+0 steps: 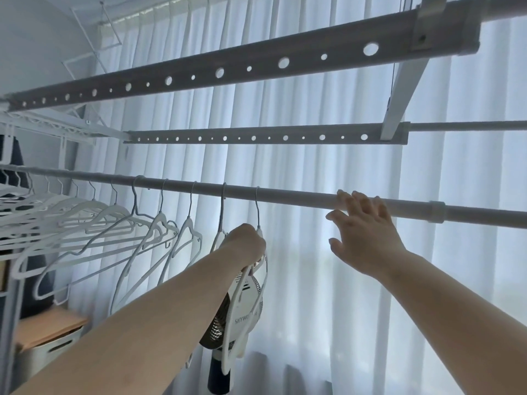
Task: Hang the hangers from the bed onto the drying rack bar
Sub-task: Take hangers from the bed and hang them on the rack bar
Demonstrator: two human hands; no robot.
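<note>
The drying rack bar (285,193) runs across the view from left to right, sloping slightly down toward the right. The hanger (258,215) in play hangs straight below it, its hook looped over the bar and its body turned edge-on, so its long axis crosses the bar. The left hand (246,248) is curled round that hanger's neck just under the hook, so it is by far the nearer one. The right hand (366,238) is spread wide and holds nothing, its fingertips touching the bar well to the right. To the left a row of hangers (159,226) already crowds the bar, the nearest just beside the held one (whether the left hand's fingers catch it too, I cannot tell). Free bar lies between the two hands. Behind the held hanger stands a fan (245,320), close enough to snag, I judge, with the curtain (313,280) beyond. The bed is out of view.
</note>
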